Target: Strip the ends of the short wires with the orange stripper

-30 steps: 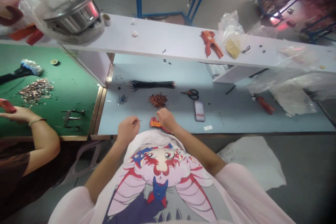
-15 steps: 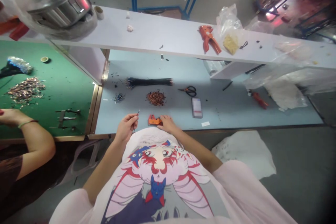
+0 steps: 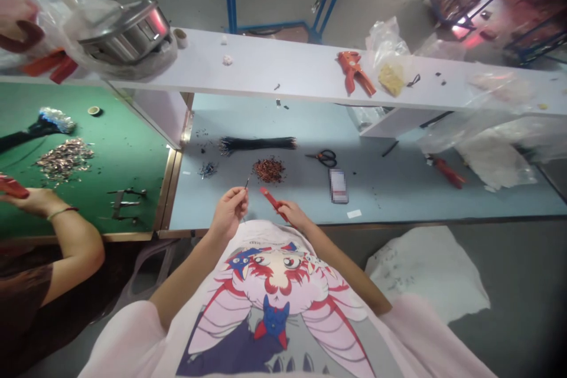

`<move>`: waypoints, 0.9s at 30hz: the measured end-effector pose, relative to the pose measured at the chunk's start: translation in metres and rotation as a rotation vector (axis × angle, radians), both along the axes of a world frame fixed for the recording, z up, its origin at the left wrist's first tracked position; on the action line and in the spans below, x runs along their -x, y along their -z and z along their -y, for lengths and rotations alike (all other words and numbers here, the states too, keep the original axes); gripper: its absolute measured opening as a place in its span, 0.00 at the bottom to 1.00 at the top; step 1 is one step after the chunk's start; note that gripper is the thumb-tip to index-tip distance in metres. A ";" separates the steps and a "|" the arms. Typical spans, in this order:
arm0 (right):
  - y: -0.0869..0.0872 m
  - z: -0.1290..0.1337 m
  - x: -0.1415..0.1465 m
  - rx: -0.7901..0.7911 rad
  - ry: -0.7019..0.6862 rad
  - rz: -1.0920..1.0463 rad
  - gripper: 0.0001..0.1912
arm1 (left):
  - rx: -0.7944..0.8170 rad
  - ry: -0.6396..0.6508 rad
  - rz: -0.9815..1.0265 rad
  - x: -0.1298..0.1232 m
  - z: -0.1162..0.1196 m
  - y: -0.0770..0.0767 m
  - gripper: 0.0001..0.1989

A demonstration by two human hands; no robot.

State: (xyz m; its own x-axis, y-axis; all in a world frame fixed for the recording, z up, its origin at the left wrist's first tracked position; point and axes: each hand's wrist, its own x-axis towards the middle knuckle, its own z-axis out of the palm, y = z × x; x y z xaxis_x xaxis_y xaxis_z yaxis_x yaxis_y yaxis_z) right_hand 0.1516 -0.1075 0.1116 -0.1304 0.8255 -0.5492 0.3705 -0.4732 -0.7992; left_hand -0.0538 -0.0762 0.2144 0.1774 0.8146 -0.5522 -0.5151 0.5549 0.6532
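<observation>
My left hand pinches a thin dark wire, its tip pointing up and away from me. Beside it, my right hand is closed round the handles of a red wire stripper. The tool's head points toward the wire, with a small gap between them. Just beyond lies a heap of copper-coloured scraps. Farther back, a bundle of black wires stretches across the blue worktop. A small pile of bluish bits lies left of the copper heap.
Scissors and a phone lie to the right, with red-handled pliers farther along. A white shelf spans the back and bears another red stripper. At left, a co-worker's arm rests by a green worktop.
My right hand has picked up the stripper from the worktop and turned its head away from me. The left hand still holds the wire. The whole view has shifted slightly.
</observation>
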 end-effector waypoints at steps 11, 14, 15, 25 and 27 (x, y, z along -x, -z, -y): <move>-0.092 -0.007 0.018 0.193 0.322 -0.925 0.18 | -0.484 0.032 -0.516 -0.011 0.003 0.004 0.09; -0.110 -0.006 0.013 0.295 0.267 -1.099 0.14 | -0.549 0.056 -0.583 -0.016 0.005 0.000 0.08; -0.114 -0.004 0.011 0.318 0.236 -1.129 0.14 | -0.544 0.067 -0.566 -0.017 0.006 -0.001 0.08; -0.130 0.002 0.008 0.415 0.010 -1.284 0.13 | -0.577 0.136 -0.349 -0.030 0.012 -0.012 0.08; -0.130 0.000 0.008 0.420 -0.003 -1.286 0.13 | -0.591 0.129 -0.336 -0.032 0.013 -0.014 0.08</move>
State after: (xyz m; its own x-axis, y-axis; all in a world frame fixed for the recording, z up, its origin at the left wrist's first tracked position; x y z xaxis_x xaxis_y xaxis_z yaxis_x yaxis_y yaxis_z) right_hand 0.1436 -0.1078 0.2419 -0.7406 0.6252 -0.2462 -0.5226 -0.7663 -0.3738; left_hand -0.0218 -0.0894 0.2287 0.1906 0.9796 -0.0639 -0.1857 0.0999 0.9775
